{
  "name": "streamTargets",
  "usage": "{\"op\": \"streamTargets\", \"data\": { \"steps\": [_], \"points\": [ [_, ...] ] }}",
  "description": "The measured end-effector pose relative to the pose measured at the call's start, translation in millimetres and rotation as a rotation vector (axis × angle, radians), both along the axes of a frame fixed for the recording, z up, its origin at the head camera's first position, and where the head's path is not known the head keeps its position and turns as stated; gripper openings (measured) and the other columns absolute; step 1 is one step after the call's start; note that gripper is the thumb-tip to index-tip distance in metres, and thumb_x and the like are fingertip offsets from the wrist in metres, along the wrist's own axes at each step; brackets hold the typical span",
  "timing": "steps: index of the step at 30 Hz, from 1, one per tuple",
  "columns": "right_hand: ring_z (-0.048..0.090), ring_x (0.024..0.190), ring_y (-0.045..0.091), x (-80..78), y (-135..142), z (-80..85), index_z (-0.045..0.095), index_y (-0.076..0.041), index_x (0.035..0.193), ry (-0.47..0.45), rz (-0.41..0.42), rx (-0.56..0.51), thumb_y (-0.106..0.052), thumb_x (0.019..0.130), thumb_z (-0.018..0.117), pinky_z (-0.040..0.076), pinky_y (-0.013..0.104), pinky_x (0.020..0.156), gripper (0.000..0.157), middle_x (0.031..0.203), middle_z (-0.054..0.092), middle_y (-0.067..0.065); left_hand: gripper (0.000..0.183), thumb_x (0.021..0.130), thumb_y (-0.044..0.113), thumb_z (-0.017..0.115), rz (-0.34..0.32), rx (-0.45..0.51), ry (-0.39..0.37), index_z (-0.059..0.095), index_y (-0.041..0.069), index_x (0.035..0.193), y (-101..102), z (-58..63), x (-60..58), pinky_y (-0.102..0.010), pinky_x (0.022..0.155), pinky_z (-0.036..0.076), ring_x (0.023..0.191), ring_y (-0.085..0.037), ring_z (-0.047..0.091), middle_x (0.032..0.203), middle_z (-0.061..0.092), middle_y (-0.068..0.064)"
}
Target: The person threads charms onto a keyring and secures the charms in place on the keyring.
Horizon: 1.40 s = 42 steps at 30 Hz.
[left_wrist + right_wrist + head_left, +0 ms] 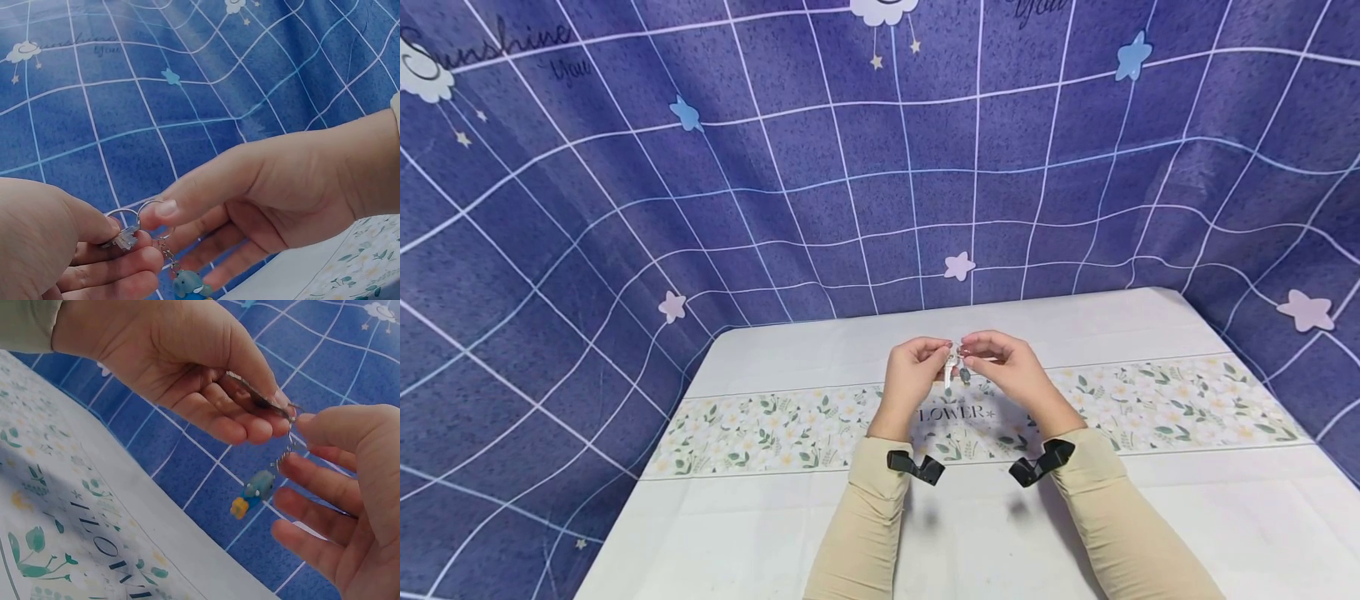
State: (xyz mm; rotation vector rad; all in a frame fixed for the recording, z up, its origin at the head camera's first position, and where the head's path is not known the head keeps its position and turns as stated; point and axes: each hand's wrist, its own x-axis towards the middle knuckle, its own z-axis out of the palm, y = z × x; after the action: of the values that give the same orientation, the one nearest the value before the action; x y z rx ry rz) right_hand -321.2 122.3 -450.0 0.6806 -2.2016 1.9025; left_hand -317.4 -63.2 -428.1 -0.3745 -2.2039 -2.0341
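Above the table, my left hand (912, 372) pinches a metal key (259, 398) between thumb and fingers. The key's toothed end (125, 239) shows in the left wrist view beside a split ring (120, 211). My right hand (1011, 367) faces it and pinches a second ring (145, 206), which meets the first one between the two thumbs. From the right hand's ring a short chain (165, 249) hangs with a small blue-grey figure charm (259, 486), yellow at its bottom end. The other right fingers are spread loosely behind the charm.
A white table cover (760, 517) with a printed flower band (820, 429) lies below the hands. Behind and beside the table hangs a blue grid-patterned curtain (820, 208) with stars. Each sleeve cuff carries a black wrist mount (917, 467).
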Motion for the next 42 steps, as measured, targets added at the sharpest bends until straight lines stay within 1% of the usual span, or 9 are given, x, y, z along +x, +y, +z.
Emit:
{"op": "streamTargets", "data": {
  "steps": [3,10,18,28,33,36,38,40,42],
  "points": [
    [0.065,0.112,0.037,-0.3,1.2,-2.2,0.059,0.007,0.130,-0.038,0.051,0.005,0.001,0.093,0.068,0.057,0.026,0.089,0.038,0.121,0.066,0.029,0.016,0.097,0.001,0.064,0.001,0.013,-0.002,0.071,-0.011,0.105,-0.9,1.1,0.7,-0.029,0.066,0.063,0.064,-0.010,0.070,0.088,0.074,-0.023],
    [0.066,0.111,0.027,-5.0,0.2,-14.2,0.053,0.011,0.135,-0.062,0.137,0.046,0.003,0.092,0.068,0.056,0.025,0.089,0.046,0.120,0.066,0.029,0.014,0.097,0.004,0.065,0.024,-0.013,0.011,0.074,-0.006,0.104,-3.1,1.3,0.6,-0.029,0.067,0.063,0.066,-0.010,0.070,0.088,0.075,-0.019],
    [0.062,0.114,0.041,-7.2,-0.6,-18.4,0.052,0.011,0.135,-0.074,0.143,0.067,0.003,0.092,0.070,0.055,0.022,0.090,0.047,0.120,0.065,0.030,0.016,0.097,0.004,0.065,0.029,0.000,0.013,0.073,-0.007,0.105,-3.9,2.9,0.5,-0.029,0.068,0.063,0.067,-0.008,0.069,0.090,0.075,-0.020],
    [0.066,0.103,0.016,-9.5,-0.1,-25.2,0.054,0.014,0.130,-0.054,0.179,0.000,0.006,0.093,0.065,0.058,0.025,0.086,0.039,0.115,0.066,0.030,0.015,0.097,0.002,0.065,0.047,0.019,0.008,0.073,-0.008,0.104,-3.7,2.9,-1.0,-0.029,0.066,0.063,0.065,-0.007,0.067,0.088,0.075,-0.019],
    [0.066,0.099,0.016,-8.5,0.6,-24.5,0.057,0.015,0.125,-0.091,0.159,-0.013,0.005,0.092,0.066,0.058,0.025,0.085,0.036,0.114,0.065,0.032,0.015,0.096,0.002,0.066,0.055,0.022,0.002,0.074,-0.008,0.104,-4.4,3.2,-1.6,-0.030,0.066,0.063,0.064,-0.007,0.067,0.087,0.075,-0.019],
    [0.067,0.095,0.015,-8.4,2.4,-23.7,0.059,0.015,0.123,-0.090,0.127,0.001,0.004,0.092,0.067,0.058,0.024,0.083,0.034,0.111,0.066,0.031,0.015,0.096,0.003,0.066,0.060,0.021,-0.006,0.074,-0.007,0.103,-5.0,3.4,-2.2,-0.038,0.070,0.063,0.064,-0.007,0.066,0.088,0.075,-0.018],
    [0.067,0.093,0.015,-8.6,3.9,-23.1,0.060,0.014,0.123,-0.085,0.106,0.013,0.002,0.092,0.068,0.058,0.023,0.082,0.034,0.111,0.066,0.031,0.015,0.095,0.004,0.067,0.062,0.020,-0.008,0.074,-0.007,0.103,-5.5,2.6,-3.2,-0.040,0.070,0.063,0.064,-0.007,0.066,0.086,0.075,-0.017],
    [0.067,0.093,0.013,-9.0,5.3,-22.6,0.062,0.012,0.123,-0.089,0.082,0.023,0.000,0.092,0.070,0.057,0.023,0.081,0.034,0.111,0.066,0.030,0.015,0.096,0.005,0.067,0.064,0.020,-0.015,0.074,-0.006,0.104,-6.3,2.1,-3.5,-0.038,0.070,0.064,0.065,-0.007,0.067,0.085,0.075,-0.016],
    [0.066,0.095,0.012,-8.8,7.0,-21.7,0.062,0.010,0.123,-0.098,0.068,0.026,-0.001,0.092,0.071,0.057,0.022,0.082,0.034,0.113,0.066,0.030,0.015,0.096,0.005,0.067,0.063,0.022,-0.026,0.074,-0.006,0.104,-7.1,1.6,-3.2,-0.032,0.067,0.063,0.065,-0.008,0.067,0.084,0.075,-0.014]
  ]
}}
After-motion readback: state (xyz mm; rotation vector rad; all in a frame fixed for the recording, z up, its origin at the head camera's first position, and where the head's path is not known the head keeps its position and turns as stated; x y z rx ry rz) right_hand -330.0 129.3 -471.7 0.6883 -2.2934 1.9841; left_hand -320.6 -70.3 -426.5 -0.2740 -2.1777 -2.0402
